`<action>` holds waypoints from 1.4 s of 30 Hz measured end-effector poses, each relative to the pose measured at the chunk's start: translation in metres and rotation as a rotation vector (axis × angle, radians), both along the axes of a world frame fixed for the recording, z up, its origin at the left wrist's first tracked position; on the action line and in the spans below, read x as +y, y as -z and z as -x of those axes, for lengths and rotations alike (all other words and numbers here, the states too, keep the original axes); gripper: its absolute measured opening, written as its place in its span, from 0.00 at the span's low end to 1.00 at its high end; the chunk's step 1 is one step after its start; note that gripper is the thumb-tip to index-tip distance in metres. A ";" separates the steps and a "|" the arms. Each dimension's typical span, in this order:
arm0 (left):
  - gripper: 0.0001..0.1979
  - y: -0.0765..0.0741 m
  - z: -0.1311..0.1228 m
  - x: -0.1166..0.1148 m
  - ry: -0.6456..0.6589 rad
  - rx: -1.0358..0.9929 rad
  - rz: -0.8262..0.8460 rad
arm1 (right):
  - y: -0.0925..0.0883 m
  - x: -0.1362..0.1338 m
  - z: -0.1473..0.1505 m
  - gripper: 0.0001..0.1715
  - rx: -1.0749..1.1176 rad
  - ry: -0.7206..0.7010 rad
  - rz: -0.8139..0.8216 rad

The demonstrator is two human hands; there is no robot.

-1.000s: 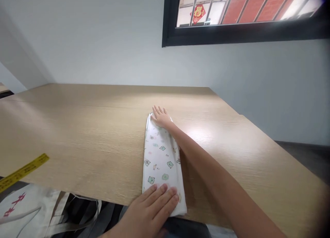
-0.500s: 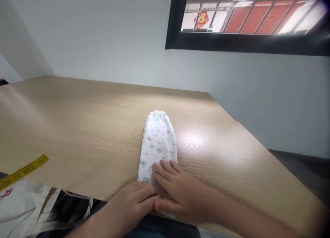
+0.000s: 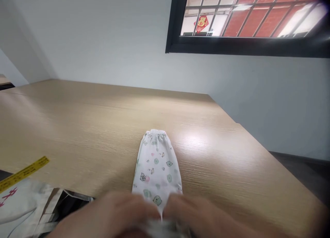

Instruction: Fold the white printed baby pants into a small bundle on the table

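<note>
A white cloth sleeve [image 3: 157, 166] with small green and pink animal prints lies flat on the table, its gathered elastic end pointing away from me. Its near end is bunched at the table's front edge, where both hands grip it. My left hand [image 3: 121, 210] is closed on the left side of that end. Close beside it, my right hand [image 3: 190, 210] is closed on the right side, and the cloth puckers between the two. Both hands are blurred by motion, and the lower part of the cloth is partly hidden beneath them.
The wooden table [image 3: 85, 128] reaches back to a pale wall [image 3: 108, 35]. A yellow printed strip [image 3: 24, 174] lies at the left front edge, above a white bag [image 3: 25, 203] with red marks. A dark-framed barred window [image 3: 244, 45] is at upper right.
The cloth sleeve has slid toward me. My right hand, which lay flat on the cloth, has drawn back to its near end and closed. My left hand has come nearer too.
</note>
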State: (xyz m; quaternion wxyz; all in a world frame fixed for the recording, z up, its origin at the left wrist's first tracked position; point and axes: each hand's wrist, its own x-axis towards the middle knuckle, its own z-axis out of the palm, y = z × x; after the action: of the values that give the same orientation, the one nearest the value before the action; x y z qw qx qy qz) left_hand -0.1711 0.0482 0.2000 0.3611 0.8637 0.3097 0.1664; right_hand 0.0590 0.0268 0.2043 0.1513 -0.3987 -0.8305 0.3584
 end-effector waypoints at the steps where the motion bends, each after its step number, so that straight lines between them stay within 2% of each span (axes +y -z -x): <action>1: 0.12 -0.004 -0.005 0.013 -0.043 -0.017 -0.035 | -0.001 0.013 -0.002 0.06 0.059 0.074 -0.033; 3: 0.10 -0.008 -0.021 0.053 -0.111 -0.064 -0.078 | 0.003 0.051 -0.008 0.06 0.142 0.187 -0.117; 5: 0.10 -0.003 -0.040 0.101 -0.163 -0.109 -0.077 | 0.012 0.096 -0.014 0.10 0.170 0.244 -0.165; 7: 0.11 0.013 -0.056 0.146 -0.213 -0.169 -0.102 | 0.026 0.137 -0.020 0.11 0.195 0.352 -0.195; 9: 0.11 0.035 -0.066 0.179 -0.254 -0.182 -0.105 | 0.044 0.167 -0.023 0.11 0.200 0.465 -0.195; 12: 0.12 0.066 -0.070 0.198 -0.298 -0.180 -0.098 | 0.070 0.185 -0.025 0.10 0.214 0.499 -0.192; 14: 0.13 0.079 -0.068 0.197 -0.323 -0.189 -0.101 | 0.081 0.186 -0.025 0.11 0.235 0.469 -0.199; 16: 0.14 0.085 -0.067 0.195 -0.341 -0.201 -0.113 | 0.086 0.184 -0.026 0.12 0.246 0.452 -0.223; 21: 0.12 0.088 -0.066 0.197 -0.347 -0.212 -0.199 | 0.086 0.187 -0.029 0.12 0.224 0.458 -0.284; 24: 0.13 0.082 -0.065 0.195 -0.362 -0.229 -0.314 | 0.077 0.182 -0.027 0.12 0.228 0.461 -0.535; 25: 0.14 0.079 -0.065 0.193 -0.350 -0.236 -0.357 | 0.073 0.178 -0.025 0.11 0.235 0.402 -0.642; 27: 0.15 0.073 -0.065 0.186 -0.254 -0.233 -0.427 | 0.063 0.163 -0.019 0.09 0.219 0.171 -0.762; 30: 0.15 0.068 -0.066 0.175 0.028 -0.166 -0.468 | 0.055 0.136 -0.004 0.12 0.072 -0.172 -0.649; 32: 0.16 0.069 -0.066 0.171 0.184 -0.106 -0.467 | 0.057 0.120 0.006 0.14 -0.026 -0.276 -0.543; 34: 0.17 0.072 -0.067 0.172 0.252 -0.018 -0.491 | 0.061 0.107 0.014 0.19 -0.071 -0.338 -0.469; 36: 0.17 0.075 -0.068 0.177 0.229 0.079 -0.536 | 0.066 0.097 0.020 0.25 -0.099 -0.373 -0.437; 38: 0.17 0.077 -0.070 0.185 0.142 0.127 -0.551 | 0.069 0.087 0.025 0.32 -0.125 -0.386 -0.446; 42: 0.18 0.081 -0.076 0.207 -0.052 0.076 -0.423 | 0.072 0.063 0.037 0.38 -0.114 -0.435 -0.481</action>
State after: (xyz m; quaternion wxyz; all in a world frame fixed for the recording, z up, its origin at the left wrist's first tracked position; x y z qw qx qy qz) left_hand -0.0947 0.2554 0.1186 0.1556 0.9177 0.3032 0.2043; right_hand 0.0217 0.0897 0.1323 0.1144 -0.1844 -0.9641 0.1532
